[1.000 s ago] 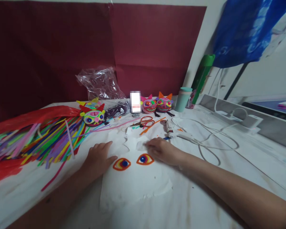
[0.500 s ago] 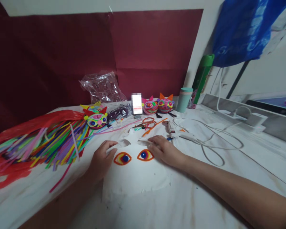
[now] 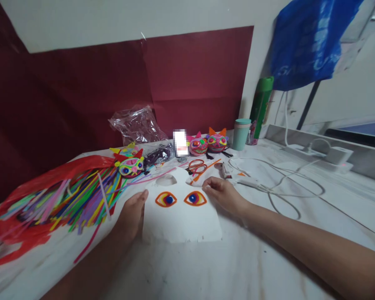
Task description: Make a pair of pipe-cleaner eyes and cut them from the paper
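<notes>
A white sheet (image 3: 181, 221) with two orange, yellow and blue eyes (image 3: 180, 198) glued on it stands tilted up off the white table (image 3: 243, 266). An oval hole (image 3: 166, 180) shows near its top. My left hand (image 3: 131, 214) grips the sheet's left edge, thumb in front. At the right edge my right hand (image 3: 223, 193) pinches the sheet beside the right eye.
Colourful strips (image 3: 65, 193) spread at the left, next to a small decorated mask (image 3: 129, 166). Two more masks (image 3: 208, 143), red scissors (image 3: 196, 166), a glue gun (image 3: 226, 171) with white cable (image 3: 278, 187), a teal cup (image 3: 241, 133) and a green bottle (image 3: 260, 106) stand behind.
Both hands moved from lying on the flat sheet to its side edges and raised it. The camera view has tipped upward.
</notes>
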Demonstrator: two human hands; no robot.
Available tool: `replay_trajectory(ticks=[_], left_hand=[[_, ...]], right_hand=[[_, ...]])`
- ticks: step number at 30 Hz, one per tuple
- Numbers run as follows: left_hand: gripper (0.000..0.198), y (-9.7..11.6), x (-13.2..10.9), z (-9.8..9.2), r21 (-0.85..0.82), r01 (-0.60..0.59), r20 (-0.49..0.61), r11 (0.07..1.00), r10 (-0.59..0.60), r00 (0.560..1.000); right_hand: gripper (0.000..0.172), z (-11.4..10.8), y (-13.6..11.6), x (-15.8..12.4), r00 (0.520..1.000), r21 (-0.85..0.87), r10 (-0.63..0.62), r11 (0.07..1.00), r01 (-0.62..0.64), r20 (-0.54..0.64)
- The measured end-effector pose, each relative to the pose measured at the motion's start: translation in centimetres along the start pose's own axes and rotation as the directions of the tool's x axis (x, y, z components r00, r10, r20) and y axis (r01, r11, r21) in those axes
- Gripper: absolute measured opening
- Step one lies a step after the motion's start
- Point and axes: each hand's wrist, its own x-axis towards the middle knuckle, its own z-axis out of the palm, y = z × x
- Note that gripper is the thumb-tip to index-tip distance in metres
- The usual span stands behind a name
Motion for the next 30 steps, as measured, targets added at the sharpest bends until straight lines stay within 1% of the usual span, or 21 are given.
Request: replay_trajectory(ticks=[1,2,3,5,7,8,10,12,13,16,18,21,23,26,30], left_hand=[[0.029,0.3,-0.3,0.0,-0.078,0.087,0.098,0.993,-0.079,0.992],[0.029,0.5,-0.5,0.1,-0.143,0.167,0.168,0.976,-0.142,0.975],[0.028,0.6,-0.6,0.2,-0.188,0.223,0.201,0.957,-0.184,0.962],[0.028,0.5,-0.6,0.3,-0.214,0.255,0.200,0.943,-0.213,0.956],[0.026,0.2,-0.5,0.3,-0.228,0.247,0.169,0.942,-0.212,0.963],[0.025,0.1,-0.4,0.4,-0.237,0.240,0.150,0.941,-0.209,0.966],[0.024,0.0,-0.4,0.5,-0.249,0.229,0.122,0.941,-0.204,0.971],[0.025,0.0,-0.6,0.6,-0.245,0.227,0.116,0.943,-0.204,0.972],[0.026,0.0,-0.7,0.7,-0.240,0.233,0.124,0.942,-0.209,0.970],[0.027,0.0,-0.8,0.9,-0.226,0.265,0.150,0.937,-0.235,0.960],[0.026,-0.1,-0.9,0.9,-0.219,0.260,0.137,0.940,-0.234,0.962],[0.026,-0.2,-1.0,0.8,-0.209,0.229,0.104,0.951,-0.212,0.972],[0.027,-0.2,-1.1,0.8,-0.215,0.233,0.127,0.948,-0.210,0.970],[0.027,0.0,-1.3,0.8,-0.282,0.242,0.182,0.928,-0.196,0.964],[0.023,0.2,-1.2,0.9,-0.370,0.227,0.160,0.901,-0.179,0.971]], right_hand=[[0.022,-0.1,0.0,0.1,1.000,0.003,-0.001,1.000,0.001,-0.002],[0.023,-0.1,0.0,0.1,1.000,0.009,0.003,1.000,-0.003,-0.005],[0.024,-0.1,0.0,0.2,1.000,0.019,0.012,1.000,-0.012,-0.009],[0.027,0.0,-0.1,0.2,0.998,0.072,0.054,0.996,-0.053,-0.020],[0.031,0.2,-0.2,0.1,0.991,0.203,0.132,0.971,-0.126,-0.016],[0.034,0.3,-0.3,0.0,0.983,0.287,0.183,0.941,-0.180,0.015],[0.041,0.5,-0.5,-0.2,0.952,0.418,0.273,0.856,-0.305,0.137],[0.042,0.7,-0.6,-0.5,0.914,0.445,0.329,0.800,-0.403,0.237],[0.042,0.7,-0.5,-0.6,0.904,0.441,0.346,0.791,-0.425,0.252],[0.041,0.9,-0.2,-0.7,0.915,0.447,0.347,0.799,-0.402,0.203],[0.042,0.9,0.0,-0.7,0.925,0.462,0.332,0.802,-0.379,0.184],[0.041,0.9,0.1,-0.7,0.926,0.460,0.328,0.804,-0.377,0.185],[0.041,0.9,0.1,-0.7,0.923,0.460,0.328,0.801,-0.384,0.200],[0.041,0.8,0.3,-0.7,0.922,0.443,0.328,0.809,-0.386,0.204],[0.042,0.7,0.4,-0.7,0.922,0.418,0.337,0.822,-0.387,0.191]])
